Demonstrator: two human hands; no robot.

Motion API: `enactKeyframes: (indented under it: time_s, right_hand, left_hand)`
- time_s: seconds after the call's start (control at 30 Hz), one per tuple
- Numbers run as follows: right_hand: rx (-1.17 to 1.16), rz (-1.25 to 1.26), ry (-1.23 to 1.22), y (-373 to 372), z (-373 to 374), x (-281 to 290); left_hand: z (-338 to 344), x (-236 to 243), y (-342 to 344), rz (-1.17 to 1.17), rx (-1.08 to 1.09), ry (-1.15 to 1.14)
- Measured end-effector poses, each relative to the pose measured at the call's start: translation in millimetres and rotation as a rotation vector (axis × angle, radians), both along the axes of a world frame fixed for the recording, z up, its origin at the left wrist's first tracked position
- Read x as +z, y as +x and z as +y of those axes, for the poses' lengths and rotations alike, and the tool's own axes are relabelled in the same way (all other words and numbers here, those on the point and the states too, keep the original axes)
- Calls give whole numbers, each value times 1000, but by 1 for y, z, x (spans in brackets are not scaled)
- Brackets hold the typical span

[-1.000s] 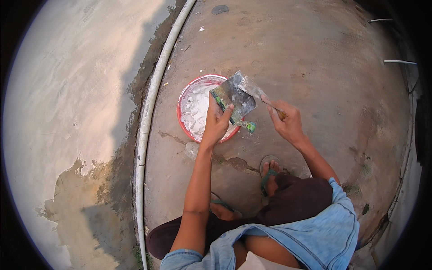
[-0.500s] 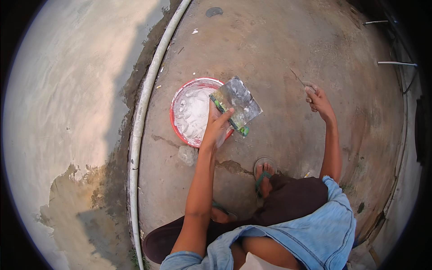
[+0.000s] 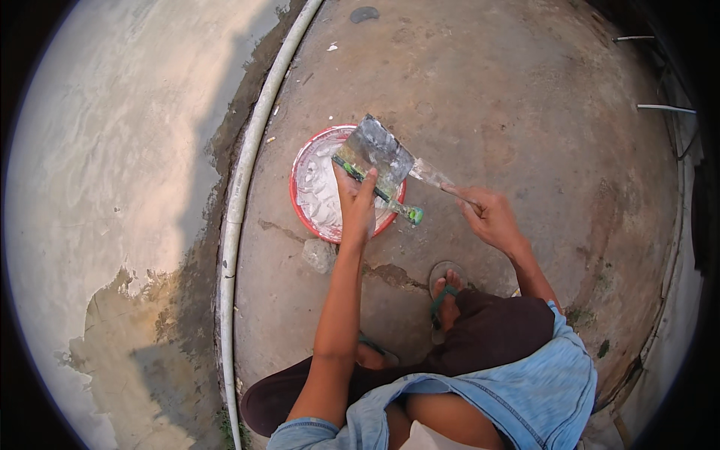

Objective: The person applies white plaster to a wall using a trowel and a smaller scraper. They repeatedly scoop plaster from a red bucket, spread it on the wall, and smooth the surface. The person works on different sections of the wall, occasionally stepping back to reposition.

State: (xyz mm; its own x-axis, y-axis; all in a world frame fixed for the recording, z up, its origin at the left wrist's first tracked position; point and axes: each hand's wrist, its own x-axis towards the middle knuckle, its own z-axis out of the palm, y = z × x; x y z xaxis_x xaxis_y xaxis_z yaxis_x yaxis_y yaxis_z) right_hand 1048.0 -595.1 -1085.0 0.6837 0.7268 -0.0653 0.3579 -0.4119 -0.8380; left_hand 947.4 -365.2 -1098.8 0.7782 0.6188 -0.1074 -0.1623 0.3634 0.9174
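My left hand (image 3: pixel 355 199) grips a flat metal trowel (image 3: pixel 379 148) by its green and black handle, holding it over a red-rimmed bucket (image 3: pixel 299 211) of white paste (image 3: pixel 321 193). The trowel plate is stained grey with white residue. My right hand (image 3: pixel 489 216) is closed on the handle of a putty knife (image 3: pixel 430 174), whose paste-smeared blade reaches to the right edge of the trowel plate. The left hand's fingers are partly hidden under the trowel.
A white pipe (image 3: pixel 246 172) runs along a patchy plastered wall (image 3: pixel 112 150) on the left. A stone (image 3: pixel 319 256) sits beside the bucket on cracked concrete (image 3: pixel 525 112). My sandalled foot (image 3: pixel 448 300) is near it. A dark flat piece (image 3: pixel 364 13) lies farther off; thin pipes jut out at the right.
My right hand swung up and right with the knife half a second ago and is now back beside the trowel, lower. The trowel has shifted slightly left and up since then.
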Motion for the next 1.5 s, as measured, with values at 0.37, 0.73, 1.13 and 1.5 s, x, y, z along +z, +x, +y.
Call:
enactKeyframes:
  time_s: [0.37, 0.73, 1.13, 1.5]
  right_hand:
    - [-253, 103, 65, -9, 22, -1]
    - [-265, 171, 102, -10, 17, -14]
    - [-142, 42, 25, -6, 29, 2]
    - [-82, -119, 184, -6, 29, -11]
  left_hand:
    - [-25, -15, -1, -61, 160, -99]
    - [-43, -22, 3, 12, 193, 36]
    - [-31, -18, -6, 80, 2, 180]
    - [-21, -13, -3, 76, -32, 151]
